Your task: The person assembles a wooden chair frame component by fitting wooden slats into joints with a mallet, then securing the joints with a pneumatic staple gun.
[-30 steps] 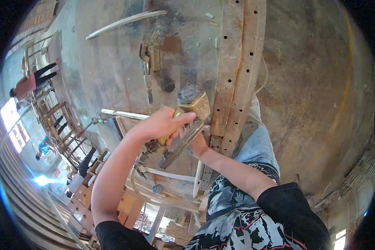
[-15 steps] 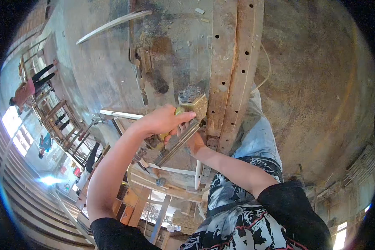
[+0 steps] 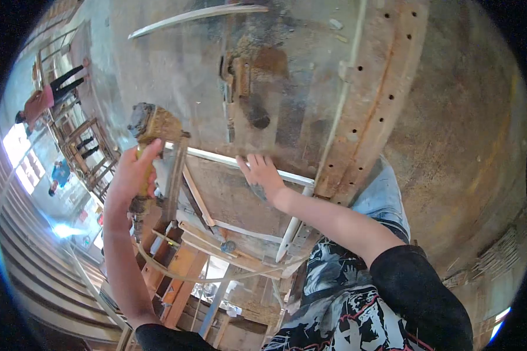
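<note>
My left hand (image 3: 134, 172) is wrapped round the handle of a worn, yellowish nail gun (image 3: 163, 126) with a long metal magazine. The nail gun is at the left end of a pale wooden strip (image 3: 208, 155); whether its nose touches the wood is hidden. My right hand (image 3: 263, 178) lies on the strip near its middle, fingers stretched out and slightly apart. At the right, that strip meets a shorter pale strip (image 3: 290, 237), which runs toward my body. A thin wooden slat (image 3: 198, 196) slants between them and the nail gun.
A rusty metal beam with holes (image 3: 366, 123) edges the worktop on the right. Farther up lie a metal bar tool (image 3: 229, 105) and a curved pale strip (image 3: 199, 19). A hose (image 3: 187, 276) loops below. People (image 3: 41, 105) and wooden frames (image 3: 93, 167) are at the left.
My left hand has carried the nail gun left, from beside the beam to the strip's other end. My right hand has come out from beneath it onto the strip. The view has shifted.
</note>
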`<action>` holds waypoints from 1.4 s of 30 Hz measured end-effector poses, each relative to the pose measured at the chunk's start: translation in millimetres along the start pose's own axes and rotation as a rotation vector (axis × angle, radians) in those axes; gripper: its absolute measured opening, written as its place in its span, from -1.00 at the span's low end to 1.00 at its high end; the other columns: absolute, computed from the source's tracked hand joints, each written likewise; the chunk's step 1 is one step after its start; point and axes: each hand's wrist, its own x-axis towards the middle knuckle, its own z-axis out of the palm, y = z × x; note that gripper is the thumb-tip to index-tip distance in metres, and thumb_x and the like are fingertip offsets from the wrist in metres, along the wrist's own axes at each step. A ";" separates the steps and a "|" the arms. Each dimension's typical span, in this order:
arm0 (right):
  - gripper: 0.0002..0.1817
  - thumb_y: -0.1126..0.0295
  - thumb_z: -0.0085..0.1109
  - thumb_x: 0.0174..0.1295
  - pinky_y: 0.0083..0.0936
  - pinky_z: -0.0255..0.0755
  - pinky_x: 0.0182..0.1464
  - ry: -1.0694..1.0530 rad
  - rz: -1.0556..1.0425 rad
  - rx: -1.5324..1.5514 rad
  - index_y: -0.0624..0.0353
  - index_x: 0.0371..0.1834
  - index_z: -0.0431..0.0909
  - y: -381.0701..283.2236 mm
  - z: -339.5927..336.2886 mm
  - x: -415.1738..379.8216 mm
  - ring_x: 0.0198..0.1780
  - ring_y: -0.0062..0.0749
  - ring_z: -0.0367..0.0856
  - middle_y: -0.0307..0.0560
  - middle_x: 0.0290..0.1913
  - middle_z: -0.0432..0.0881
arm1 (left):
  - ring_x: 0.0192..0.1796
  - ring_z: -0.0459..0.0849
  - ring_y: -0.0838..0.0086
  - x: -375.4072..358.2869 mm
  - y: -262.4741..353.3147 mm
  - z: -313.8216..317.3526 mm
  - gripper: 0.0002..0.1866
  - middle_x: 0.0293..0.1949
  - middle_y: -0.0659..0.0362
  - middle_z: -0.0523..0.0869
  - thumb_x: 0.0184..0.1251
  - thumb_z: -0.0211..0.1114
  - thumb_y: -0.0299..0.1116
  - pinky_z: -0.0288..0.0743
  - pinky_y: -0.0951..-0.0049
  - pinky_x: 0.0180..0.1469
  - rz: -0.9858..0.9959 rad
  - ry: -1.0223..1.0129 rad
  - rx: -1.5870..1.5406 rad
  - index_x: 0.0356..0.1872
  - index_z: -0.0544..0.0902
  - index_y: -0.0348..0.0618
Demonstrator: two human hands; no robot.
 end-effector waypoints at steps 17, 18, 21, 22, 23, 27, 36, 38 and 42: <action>-0.11 0.48 0.16 0.17 -0.24 0.45 0.12 -0.149 -0.116 0.165 -0.11 0.64 0.12 -8.9 17.7 47.1 0.12 -0.06 0.51 0.05 0.05 0.44 | -0.71 0.61 0.35 122.1 -87.6 -16.1 -0.39 -0.70 0.12 0.53 0.43 0.29 0.12 0.47 0.29 -0.64 -0.074 -0.049 0.373 -0.36 0.61 -0.41; -0.10 0.47 0.16 0.16 -0.24 0.44 0.12 -0.161 -0.109 0.163 -0.11 0.65 0.11 -9.2 18.6 46.7 0.12 -0.06 0.51 0.04 0.05 0.44 | -0.70 0.60 0.38 124.8 -86.7 -14.2 -0.39 -0.69 0.12 0.54 0.43 0.28 0.14 0.47 0.30 -0.62 -0.080 -0.045 0.419 -0.33 0.62 -0.40; -0.10 0.46 0.16 0.16 -0.23 0.43 0.12 -0.176 -0.105 0.161 -0.13 0.65 0.10 -10.8 27.2 44.4 0.12 -0.07 0.50 0.04 0.05 0.44 | -0.71 0.60 0.35 123.6 -81.8 -15.3 -0.37 -0.68 0.10 0.55 0.43 0.28 0.15 0.47 0.30 -0.64 -0.091 -0.097 0.345 -0.34 0.61 -0.41; -0.09 0.46 0.17 0.15 -0.22 0.43 0.12 -0.157 -0.106 0.162 -0.14 0.65 0.10 -12.2 28.7 44.8 0.12 -0.08 0.50 0.04 0.05 0.44 | -0.71 0.62 0.32 124.0 -81.3 -15.4 -0.36 -0.68 0.08 0.54 0.41 0.30 0.14 0.49 0.28 -0.65 -0.094 -0.102 0.339 -0.37 0.59 -0.45; -0.08 0.46 0.18 0.14 -0.22 0.44 0.12 -0.135 -0.107 0.161 -0.15 0.65 0.10 -12.3 32.5 45.3 0.12 -0.08 0.50 0.03 0.05 0.44 | -0.71 0.64 0.30 125.4 -79.2 -15.6 -0.34 -0.68 0.06 0.54 0.40 0.32 0.13 0.50 0.26 -0.65 -0.093 -0.106 0.332 -0.40 0.57 -0.49; -0.02 0.49 0.22 0.10 -0.19 0.44 0.12 -0.126 -0.116 0.113 -0.20 0.66 0.08 -11.1 35.2 44.3 0.10 -0.09 0.51 0.02 0.04 0.45 | -0.72 0.65 0.26 132.3 -78.3 -11.7 -0.32 -0.69 0.04 0.54 0.39 0.33 0.12 0.51 0.23 -0.67 -0.070 -0.068 0.363 -0.48 0.53 -0.50; -0.14 0.59 0.07 0.22 -0.02 0.32 0.40 -0.185 -0.068 0.256 -0.18 0.63 0.07 -12.9 34.8 42.2 0.23 -0.05 0.49 0.06 0.20 0.48 | -0.68 0.65 0.31 93.2 -90.5 -9.8 -0.38 -0.62 0.03 0.60 0.42 0.31 0.12 0.54 0.28 -0.59 -0.006 -0.042 0.246 -0.25 0.54 -0.43; -0.20 0.56 0.04 0.26 -0.01 0.33 0.38 -0.104 -0.078 0.267 -0.22 0.61 0.14 -11.5 44.0 40.5 0.23 -0.03 0.50 0.06 0.18 0.48 | -0.60 0.63 0.38 49.1 -118.5 -3.1 -0.57 -0.55 0.15 0.61 0.54 0.21 0.00 0.53 0.33 -0.55 -0.054 -0.075 0.001 -0.16 0.55 -0.27; -0.30 0.48 0.04 0.29 0.00 0.35 0.32 -0.143 -0.058 0.289 -0.25 0.54 0.30 -14.9 32.6 46.1 0.21 0.01 0.51 0.06 0.13 0.50 | -0.44 0.65 0.39 -46.8 -191.1 57.0 -0.79 -0.40 0.14 0.64 0.59 0.14 -0.23 0.58 0.28 -0.40 -0.020 -0.145 -0.715 -0.17 0.54 -0.18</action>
